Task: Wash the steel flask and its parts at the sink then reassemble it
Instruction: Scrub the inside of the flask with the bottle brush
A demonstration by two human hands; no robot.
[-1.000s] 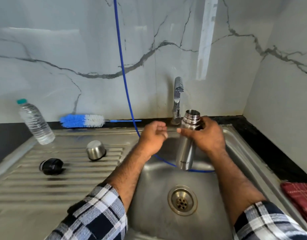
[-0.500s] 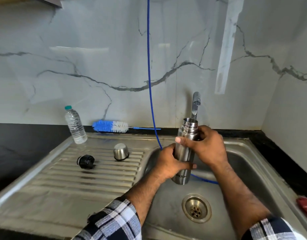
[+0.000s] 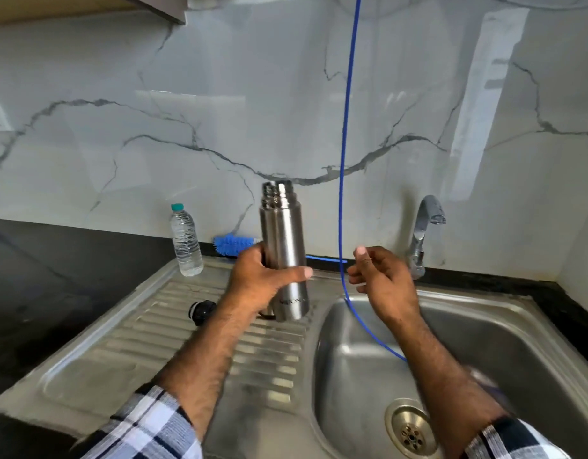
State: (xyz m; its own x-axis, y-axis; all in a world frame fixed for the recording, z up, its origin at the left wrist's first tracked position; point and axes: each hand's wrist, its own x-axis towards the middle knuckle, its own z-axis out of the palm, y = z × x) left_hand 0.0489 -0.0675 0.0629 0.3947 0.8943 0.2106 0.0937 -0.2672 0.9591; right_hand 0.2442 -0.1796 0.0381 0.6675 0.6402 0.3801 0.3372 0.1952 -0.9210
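The steel flask (image 3: 283, 240) stands upright over the ribbed drainboard (image 3: 173, 342), mouth open, held around its lower body by my left hand (image 3: 263, 279). My right hand (image 3: 382, 283) hovers empty to the right of it, above the basin's left rim, fingers loosely curled. The black stopper (image 3: 201, 311) lies on the drainboard just left of my left wrist. The steel cup lid is hidden behind my left hand and the flask.
A blue-and-white bottle brush (image 3: 234, 244) lies along the back edge behind the flask. A clear water bottle (image 3: 186, 241) stands at the back left. The tap (image 3: 423, 233) rises behind the basin (image 3: 501, 339); a blue cord (image 3: 347, 144) hangs into it. The drain (image 3: 410, 432) is bottom right.
The flask has passed from my right hand to my left and moved left, from over the basin to over the drainboard. My right hand has let go.
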